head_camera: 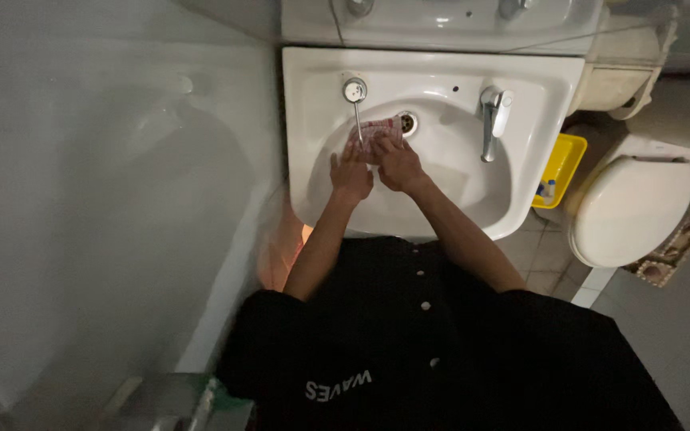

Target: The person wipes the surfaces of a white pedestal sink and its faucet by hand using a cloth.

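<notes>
Both hands work together over the white sink (521, 199): the left hand (350, 174) and right hand (397, 164) each have their grip clamped on a reddish patterned cloth (378, 129), bunched just ahead of the fingertips. A thin tap (355, 96) stands directly above the grip, its spout touching the cloth's left edge. The drain (408, 122) lies just beyond. A lever tap (492, 116) stands right of the grip, well apart; a yellow basket (562, 164) and toilet (628, 211) lie farther right.
</notes>
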